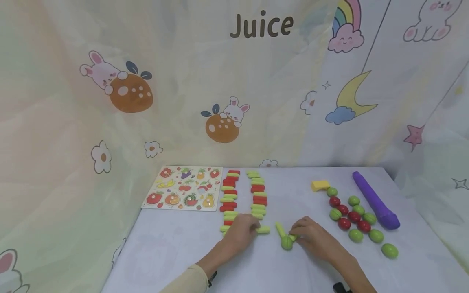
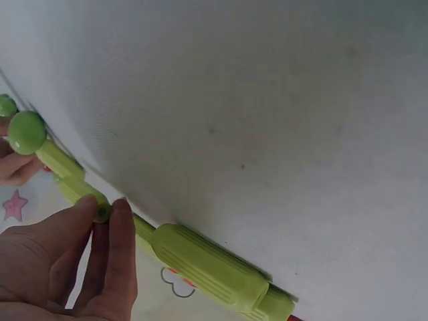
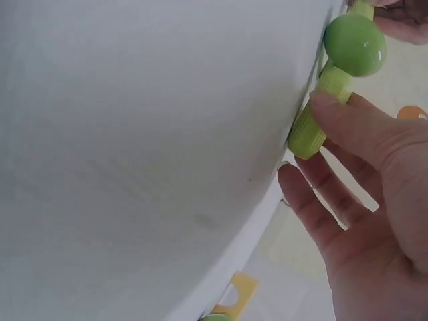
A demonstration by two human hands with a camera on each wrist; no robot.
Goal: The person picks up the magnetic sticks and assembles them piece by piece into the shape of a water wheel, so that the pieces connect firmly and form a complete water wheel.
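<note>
My left hand (image 1: 239, 232) pinches a light green toy building stick (image 1: 263, 230) by its end, beside the near end of the laid-out rows. In the left wrist view, thumb and fingertip meet around that stick (image 2: 81, 194). To the right, my right hand (image 1: 316, 239) pinches another ridged green stick (image 3: 314, 127) between thumb and fingers. This stick meets a glossy green ball (image 1: 287, 243), and a further green stick (image 1: 280, 230) angles away from the same ball. The ball touches no finger in the right wrist view.
Two rows of red sticks (image 1: 257, 188) and green sticks (image 1: 229, 196) run away from me. A fruit puzzle board (image 1: 176, 208) lies at the left. At the right are several red balls (image 1: 354, 216), green balls (image 1: 390, 250), a yellow block (image 1: 320, 186) and a purple baton-like toy (image 1: 371, 195).
</note>
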